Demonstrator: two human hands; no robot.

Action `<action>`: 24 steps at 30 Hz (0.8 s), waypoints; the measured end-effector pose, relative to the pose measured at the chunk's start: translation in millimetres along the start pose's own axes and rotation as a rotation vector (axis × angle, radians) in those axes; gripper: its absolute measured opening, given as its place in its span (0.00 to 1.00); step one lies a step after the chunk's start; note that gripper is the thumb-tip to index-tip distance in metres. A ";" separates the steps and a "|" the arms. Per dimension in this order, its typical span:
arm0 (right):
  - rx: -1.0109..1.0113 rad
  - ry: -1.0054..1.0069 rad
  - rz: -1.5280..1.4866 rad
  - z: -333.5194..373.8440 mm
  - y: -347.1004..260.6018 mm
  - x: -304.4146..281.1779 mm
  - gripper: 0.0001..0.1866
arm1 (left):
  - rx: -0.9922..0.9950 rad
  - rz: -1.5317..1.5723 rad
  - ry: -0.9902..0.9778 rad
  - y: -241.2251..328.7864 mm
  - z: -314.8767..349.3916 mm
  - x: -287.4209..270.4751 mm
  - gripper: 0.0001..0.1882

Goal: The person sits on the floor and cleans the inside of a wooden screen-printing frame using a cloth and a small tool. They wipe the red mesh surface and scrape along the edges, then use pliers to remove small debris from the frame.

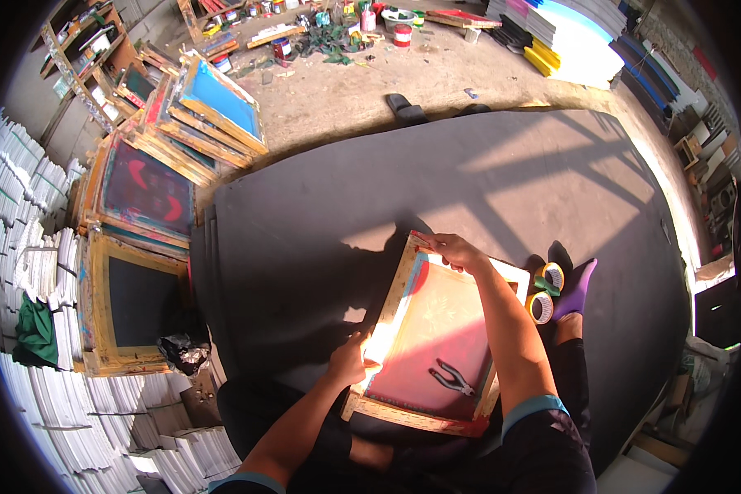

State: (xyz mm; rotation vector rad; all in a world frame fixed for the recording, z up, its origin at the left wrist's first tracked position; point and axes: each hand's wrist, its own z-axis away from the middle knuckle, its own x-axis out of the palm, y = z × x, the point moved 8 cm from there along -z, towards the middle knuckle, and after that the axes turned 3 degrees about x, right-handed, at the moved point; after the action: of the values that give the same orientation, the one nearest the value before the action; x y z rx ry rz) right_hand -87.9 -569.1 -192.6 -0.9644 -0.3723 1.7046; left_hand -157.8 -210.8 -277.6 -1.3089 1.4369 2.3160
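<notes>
A wooden screen-printing frame (403, 284) with pink-red mesh lies on a large black mat (305, 214) in front of me. My left hand (350, 361) grips the frame's left edge near its lower corner, in a bright patch of sun. My right hand (457, 249) holds the frame's top edge. A pair of black pliers (451, 378) rests on the mesh near the lower right corner. Beside the frame's right side lie two rolls of tape (543, 295) and a purple-socked foot (576, 288).
Several wooden printing frames (144, 189) are stacked at the left, one with blue mesh (221, 99). White paper stacks (25, 247) line the left side. Paint cans and pots (346, 25) stand on the dusty floor at the back. Coloured sheet stacks (568, 41) sit back right.
</notes>
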 end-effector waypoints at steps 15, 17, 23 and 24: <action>0.338 0.925 0.393 208.7 159.4 14.1 0.26 | -0.056 -0.138 0.109 20.3 11.7 -13.8 0.49; 0.290 1.049 0.398 238.0 202.7 20.7 0.36 | -0.109 -0.138 0.043 37.1 10.9 -17.7 0.46; 0.436 0.897 0.276 257.0 230.1 44.6 0.27 | -0.084 -0.164 0.135 47.4 17.4 -26.8 0.34; 0.449 0.867 0.275 255.3 229.7 45.0 0.25 | -0.086 -0.167 0.146 47.8 17.1 -26.3 0.33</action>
State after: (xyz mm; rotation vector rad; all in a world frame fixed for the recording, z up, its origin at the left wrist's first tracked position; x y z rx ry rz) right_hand -433.8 -556.1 -205.8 -1.3278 0.7065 1.3457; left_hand -175.8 -215.1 -223.5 -1.5858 1.2240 2.2374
